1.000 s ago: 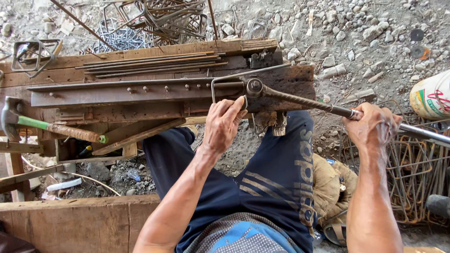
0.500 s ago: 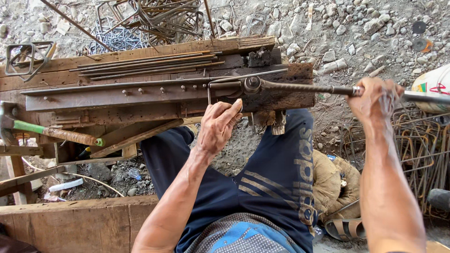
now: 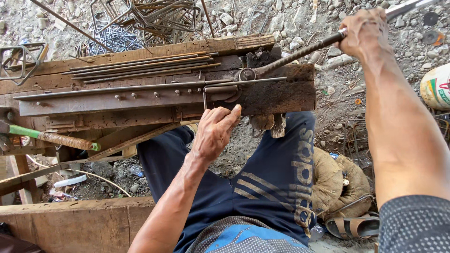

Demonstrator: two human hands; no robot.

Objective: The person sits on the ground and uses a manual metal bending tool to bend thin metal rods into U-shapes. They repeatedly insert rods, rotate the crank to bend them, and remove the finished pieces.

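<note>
My left hand [image 3: 214, 132] grips the near end of a thin steel rod [image 3: 220, 87] that is bent into a square corner on a wooden bending bench [image 3: 140, 100]. My right hand [image 3: 363, 30] is closed around the long ribbed lever bar [image 3: 300, 52], far out to the right. The bar runs from a round pivot [image 3: 247, 74] on the bench up to the top right. A straight rod [image 3: 108, 89] lies along the bench against a row of pins.
Several straight rods [image 3: 140, 68] lie on the bench's far side. Bent stirrups [image 3: 140, 18] pile up on the gravel behind. A green-handled hammer [image 3: 47, 137] rests at left. A wooden plank [image 3: 70, 220] sits near my knees, a sack [image 3: 436, 86] at right.
My right hand has swung the lever bar away from me, from low at the right to the upper right. The rod at the pivot has a further bend. My left hand stayed on it.
</note>
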